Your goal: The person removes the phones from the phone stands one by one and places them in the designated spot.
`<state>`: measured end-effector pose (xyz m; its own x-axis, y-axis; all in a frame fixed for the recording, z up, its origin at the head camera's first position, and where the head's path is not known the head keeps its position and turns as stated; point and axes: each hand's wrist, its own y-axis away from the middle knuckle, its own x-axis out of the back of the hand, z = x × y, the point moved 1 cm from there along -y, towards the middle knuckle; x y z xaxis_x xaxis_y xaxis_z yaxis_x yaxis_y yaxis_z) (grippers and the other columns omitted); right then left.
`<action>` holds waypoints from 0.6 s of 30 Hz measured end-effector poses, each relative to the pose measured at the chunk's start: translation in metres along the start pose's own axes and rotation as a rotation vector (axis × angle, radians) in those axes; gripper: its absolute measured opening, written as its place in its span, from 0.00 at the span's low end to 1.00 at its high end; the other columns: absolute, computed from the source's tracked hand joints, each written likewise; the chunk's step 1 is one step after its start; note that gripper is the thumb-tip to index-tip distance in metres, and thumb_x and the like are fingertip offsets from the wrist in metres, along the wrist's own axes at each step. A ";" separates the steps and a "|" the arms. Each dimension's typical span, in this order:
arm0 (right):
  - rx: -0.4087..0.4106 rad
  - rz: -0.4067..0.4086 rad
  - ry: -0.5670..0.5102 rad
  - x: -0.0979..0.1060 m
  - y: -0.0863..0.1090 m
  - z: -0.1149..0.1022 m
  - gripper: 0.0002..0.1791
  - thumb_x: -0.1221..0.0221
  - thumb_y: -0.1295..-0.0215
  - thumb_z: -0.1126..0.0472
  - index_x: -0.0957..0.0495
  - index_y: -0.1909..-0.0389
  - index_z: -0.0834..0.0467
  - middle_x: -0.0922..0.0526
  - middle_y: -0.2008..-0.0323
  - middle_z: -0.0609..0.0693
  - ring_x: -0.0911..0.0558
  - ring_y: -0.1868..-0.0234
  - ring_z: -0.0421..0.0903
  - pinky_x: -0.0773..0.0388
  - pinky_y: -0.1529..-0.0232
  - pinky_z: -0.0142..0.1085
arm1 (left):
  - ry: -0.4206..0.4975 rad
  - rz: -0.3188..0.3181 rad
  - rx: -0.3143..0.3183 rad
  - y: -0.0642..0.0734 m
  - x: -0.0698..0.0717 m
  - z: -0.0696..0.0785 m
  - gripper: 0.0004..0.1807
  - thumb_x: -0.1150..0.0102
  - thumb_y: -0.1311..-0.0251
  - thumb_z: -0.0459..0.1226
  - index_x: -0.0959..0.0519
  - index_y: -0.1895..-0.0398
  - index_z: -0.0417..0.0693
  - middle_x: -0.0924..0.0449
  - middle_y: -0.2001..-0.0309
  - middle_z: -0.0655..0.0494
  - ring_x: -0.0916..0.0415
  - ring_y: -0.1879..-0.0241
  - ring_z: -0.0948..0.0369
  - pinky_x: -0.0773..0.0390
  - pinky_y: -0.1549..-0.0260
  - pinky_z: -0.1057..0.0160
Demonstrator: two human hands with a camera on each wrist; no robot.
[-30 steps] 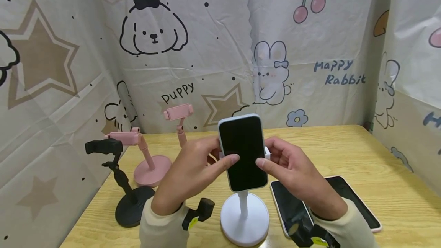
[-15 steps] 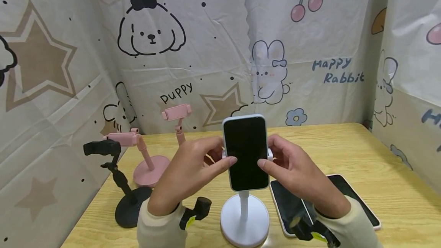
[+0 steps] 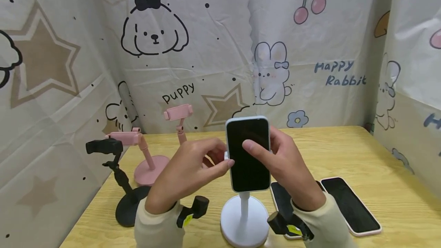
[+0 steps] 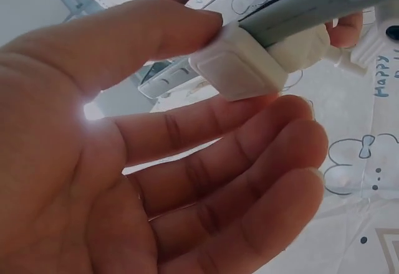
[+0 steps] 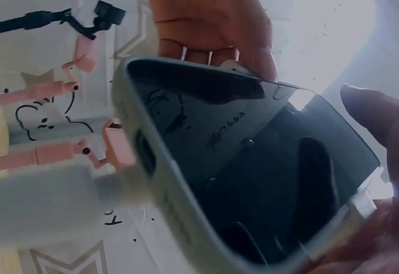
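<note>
A smartphone [image 3: 249, 175] in a pale blue case stands upright in the clamp of a white phone stand [image 3: 244, 221], its dark screen facing me. My left hand [image 3: 191, 171] pinches the left end of the white clamp [image 4: 240, 65]; the thumb lies at the phone's edge and the index finger under the clamp. My right hand [image 3: 287, 167] holds the phone's right side, fingers behind it, thumb [image 3: 258, 150] extended over the screen. In the right wrist view the phone's bottom edge and port face the camera, and part of the right hand is cut off.
Two more phones lie on the wooden table at right, one phone [image 3: 351, 206] in a pale pink case, the other phone [image 3: 282, 198] partly under my right arm. At left stand a black phone stand [image 3: 129, 209], a pink stand [image 3: 151, 169] and another pink stand [image 3: 178, 114] farther back.
The phone has shifted slightly right and stands straighter. My right hand has moved up and left, its thumb reaching farther over the screen. My left thumb has slid back to the phone's edge.
</note>
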<state>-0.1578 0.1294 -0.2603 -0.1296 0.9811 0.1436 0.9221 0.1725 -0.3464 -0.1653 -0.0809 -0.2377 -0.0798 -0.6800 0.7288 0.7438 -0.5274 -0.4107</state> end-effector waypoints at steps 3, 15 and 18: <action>-0.047 0.052 -0.036 -0.007 -0.004 -0.001 0.20 0.38 0.36 0.49 0.25 0.48 0.54 0.20 0.55 0.56 0.16 0.61 0.55 0.18 0.63 0.47 | -0.009 -0.014 -0.028 -0.002 -0.002 -0.002 0.04 0.37 0.39 0.43 0.22 0.67 0.57 0.22 0.72 0.69 0.24 0.71 0.71 0.20 0.69 0.68; 0.119 0.072 -0.116 -0.011 -0.008 0.012 0.12 0.41 0.33 0.61 0.24 0.53 0.62 0.18 0.61 0.59 0.15 0.67 0.56 0.18 0.67 0.50 | -0.008 -0.066 -0.100 -0.006 -0.003 -0.008 0.07 0.41 0.36 0.47 0.22 0.69 0.58 0.23 0.75 0.70 0.25 0.73 0.70 0.21 0.67 0.65; 0.112 0.053 -0.168 -0.010 -0.008 0.016 0.11 0.42 0.32 0.61 0.24 0.52 0.62 0.18 0.61 0.58 0.16 0.66 0.57 0.18 0.65 0.51 | -0.008 -0.076 -0.103 -0.006 -0.003 -0.009 0.07 0.42 0.35 0.48 0.22 0.68 0.58 0.23 0.74 0.70 0.25 0.72 0.70 0.20 0.66 0.64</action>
<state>-0.1693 0.1196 -0.2737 -0.1493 0.9883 -0.0312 0.8843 0.1193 -0.4513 -0.1755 -0.0801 -0.2424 -0.1279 -0.6325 0.7639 0.6634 -0.6271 -0.4082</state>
